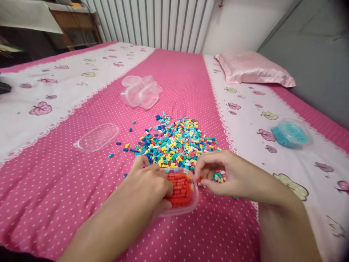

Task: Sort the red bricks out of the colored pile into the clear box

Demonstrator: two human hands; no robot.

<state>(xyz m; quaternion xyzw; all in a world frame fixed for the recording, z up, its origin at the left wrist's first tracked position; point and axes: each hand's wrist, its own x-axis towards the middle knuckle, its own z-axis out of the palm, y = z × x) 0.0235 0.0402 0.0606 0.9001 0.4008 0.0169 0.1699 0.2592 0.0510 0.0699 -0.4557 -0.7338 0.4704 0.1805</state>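
Note:
A clear plastic box [196,203] packed with red toy bricks [180,189] sits on the pink bedspread in front of me. My left hand [152,182] lies over the box's left side, fingers curled, with tips down at the red bricks; what they grip is hidden. Just right of the box, my right hand [218,171] is closed in a pinch, a small bit of red showing at the fingertips that looks like a brick. Beyond the box spreads a loose pile of mixed toy bricks [177,142], blue, teal, yellow, green and white. Some reach under my right hand.
A clear lid [97,137] lies left of the pile. Farther back are stacked clear containers [141,92]. A container of light blue bricks [291,134] stands at the right. Behind are a pink pillow [253,67] and a white radiator [152,23].

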